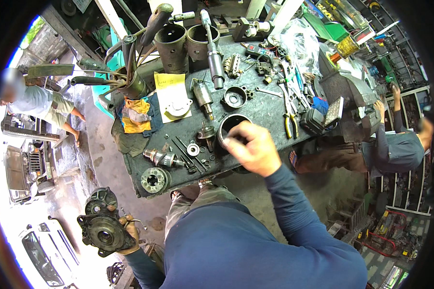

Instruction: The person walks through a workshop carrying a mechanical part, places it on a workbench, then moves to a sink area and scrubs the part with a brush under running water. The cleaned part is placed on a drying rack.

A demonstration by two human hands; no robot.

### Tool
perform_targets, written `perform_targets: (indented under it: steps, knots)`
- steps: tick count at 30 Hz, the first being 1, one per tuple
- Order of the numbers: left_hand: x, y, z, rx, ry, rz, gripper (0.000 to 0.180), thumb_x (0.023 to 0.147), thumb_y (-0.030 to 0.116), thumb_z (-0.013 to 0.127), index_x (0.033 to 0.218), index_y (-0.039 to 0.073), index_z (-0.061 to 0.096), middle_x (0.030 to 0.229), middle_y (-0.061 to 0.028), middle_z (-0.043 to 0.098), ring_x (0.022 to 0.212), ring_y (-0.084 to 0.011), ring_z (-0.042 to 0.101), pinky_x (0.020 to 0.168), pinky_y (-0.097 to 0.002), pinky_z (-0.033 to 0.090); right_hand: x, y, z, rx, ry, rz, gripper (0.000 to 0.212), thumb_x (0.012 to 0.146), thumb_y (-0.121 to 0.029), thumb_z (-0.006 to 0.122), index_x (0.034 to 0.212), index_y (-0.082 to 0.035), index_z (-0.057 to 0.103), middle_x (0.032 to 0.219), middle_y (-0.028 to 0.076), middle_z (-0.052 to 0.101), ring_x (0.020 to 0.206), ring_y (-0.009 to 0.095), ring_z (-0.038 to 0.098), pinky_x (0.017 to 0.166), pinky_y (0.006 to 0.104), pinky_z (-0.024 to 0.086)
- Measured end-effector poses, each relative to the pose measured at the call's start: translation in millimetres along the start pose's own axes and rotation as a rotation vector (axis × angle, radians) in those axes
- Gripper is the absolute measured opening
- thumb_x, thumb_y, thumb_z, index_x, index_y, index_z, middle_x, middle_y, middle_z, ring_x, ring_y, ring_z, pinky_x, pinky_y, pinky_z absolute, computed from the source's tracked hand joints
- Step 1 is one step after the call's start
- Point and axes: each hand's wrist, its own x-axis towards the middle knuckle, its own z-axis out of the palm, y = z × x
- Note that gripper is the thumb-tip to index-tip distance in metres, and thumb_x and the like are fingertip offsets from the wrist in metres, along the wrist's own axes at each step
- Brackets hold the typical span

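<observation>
left hand point(131, 234) part-hidden, open cylinder point(231, 124) part-covered

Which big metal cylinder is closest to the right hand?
The hollow cylinder at the workbench's near edge, partly covered by the right hand; the others stand farther back.

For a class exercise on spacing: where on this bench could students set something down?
Bare bench between the right hand and yellow-handled pliers; a smaller patch between the paper and bearing ring. Crowded: beyond the pliers and around the armature.
</observation>
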Motion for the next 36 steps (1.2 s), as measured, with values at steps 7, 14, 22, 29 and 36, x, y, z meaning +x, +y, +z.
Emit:
perform_targets:
  steps: [7, 14, 22, 29, 36]
  knots:
    - [-7.2, -1.4, 13.3, 0.06, 0.036, 0.086, 0.055, 0.096, 0.039, 0.067, 0.144, 0.014, 0.055, 0.149, -0.0082, 0.056, 0.094, -0.026, 0.064, 0.1, -0.0501, 0.04, 23.9, 8.3, -36.7, -0.158, 0.141, -0.043, 0.011, 0.087, -0.006, 0.077, 0.088, 0.0, 0.068, 0.074, 0.006, 0.063, 0.06, 0.012, 0.055, 0.056, 0.0268, 0.045]
    - [-23.4, 6.5, 15.4, 0.079, -0.052, 0.12, 0.065, 0.097, 0.039, 0.066, 0.153, 0.017, 0.043, 0.151, -0.0113, 0.051, 0.099, -0.0261, 0.065, 0.102, -0.0493, 0.04, 18.1, 10.7, -5.7, -0.139, 0.092, -0.085, 0.011, 0.083, -0.004, 0.078, 0.088, -0.001, 0.068, 0.076, 0.007, 0.062, 0.059, 0.013, 0.056, 0.056, 0.028, 0.046]
    - [-40.6, 10.2, 17.6, 0.082, -0.009, 0.139, 0.062, 0.095, 0.039, 0.067, 0.15, 0.017, 0.047, 0.148, -0.0096, 0.054, 0.097, -0.0259, 0.065, 0.101, -0.0502, 0.04, -4.5, 4.8, 24.0, -0.194, -0.235, -0.162, 0.019, 0.084, -0.02, 0.076, 0.087, -0.005, 0.065, 0.082, 0.014, 0.063, 0.077, 0.035, 0.066, 0.07, 0.0432, 0.054]
    - [-46.4, 12.5, 13.3, 0.064, 0.001, 0.137, 0.06, 0.094, 0.039, 0.069, 0.146, 0.017, 0.051, 0.145, -0.0081, 0.057, 0.095, -0.0257, 0.065, 0.1, -0.0509, 0.039, -40.0, 14.3, 74.4, -0.448, -0.447, -0.034, 0.036, 0.081, -0.023, 0.079, 0.107, -0.003, 0.066, 0.096, 0.015, 0.063, 0.091, 0.035, 0.066, 0.082, 0.0445, 0.053]
    - [-40.1, 20.5, 4.0, 0.037, -0.012, 0.104, 0.057, 0.093, 0.039, 0.07, 0.143, 0.017, 0.055, 0.142, -0.0067, 0.06, 0.093, -0.0254, 0.065, 0.1, -0.0517, 0.039, -4.3, 30.0, 116.3, -0.646, -0.176, -0.234, 0.039, 0.086, -0.005, 0.062, 0.125, -0.001, 0.057, 0.126, 0.027, 0.055, 0.109, 0.041, 0.058, 0.096, 0.0465, 0.052]
